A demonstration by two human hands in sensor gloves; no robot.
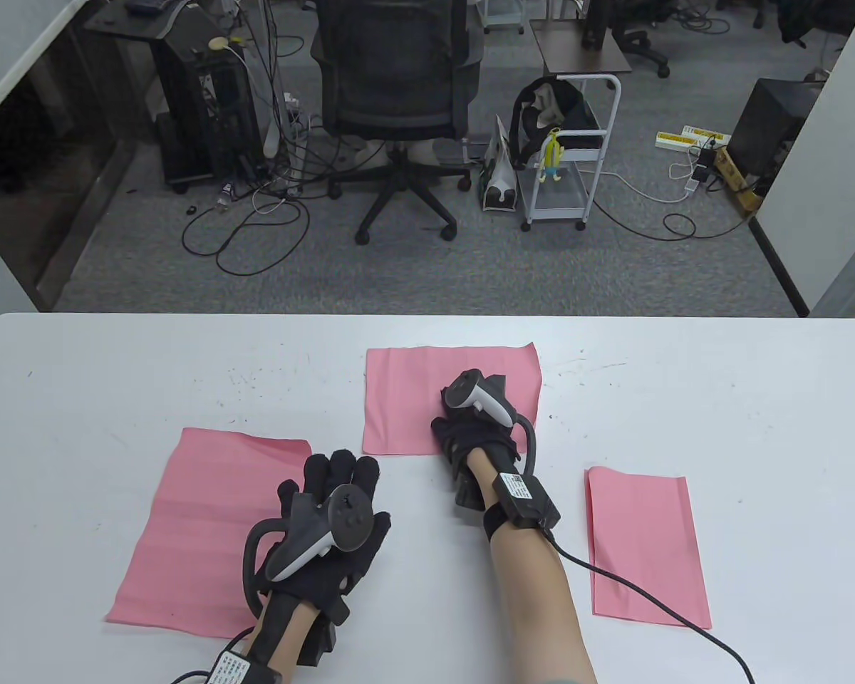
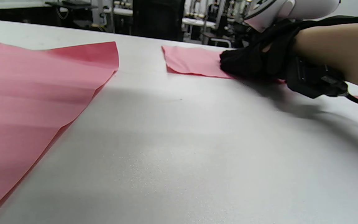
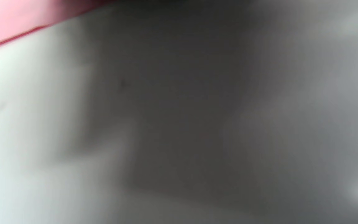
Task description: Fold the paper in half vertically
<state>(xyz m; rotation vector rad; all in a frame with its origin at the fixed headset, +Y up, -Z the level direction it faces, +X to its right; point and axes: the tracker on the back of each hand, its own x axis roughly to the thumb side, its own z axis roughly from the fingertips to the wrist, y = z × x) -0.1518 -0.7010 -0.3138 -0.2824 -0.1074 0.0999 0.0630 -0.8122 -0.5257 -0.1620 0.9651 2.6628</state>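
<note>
**Right hand on the middle pink sheet**

Three pink paper sheets on the white table (image 1: pixel 755 399). Right hand (image 1: pixel 474 427) pressed on the middle sheet (image 1: pixel 406 399), near its front edge; finger posture hidden under the tracker, cannot tell. Left hand (image 1: pixel 331 520) resting with fingers spread loosely, gripping nothing, overlapping the right edge of the left sheet (image 1: pixel 199 527). Narrow folded sheet (image 1: pixel 645 545) lying well apart, far right.

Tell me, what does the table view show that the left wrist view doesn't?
Only the table view shows the left hand lying flat by the left pink sheet, a third narrow pink sheet on the right, and the office floor. Only the left wrist view shows the left sheet's edge lifting off the table. Both show the right hand resting on the middle pink sheet.
</note>
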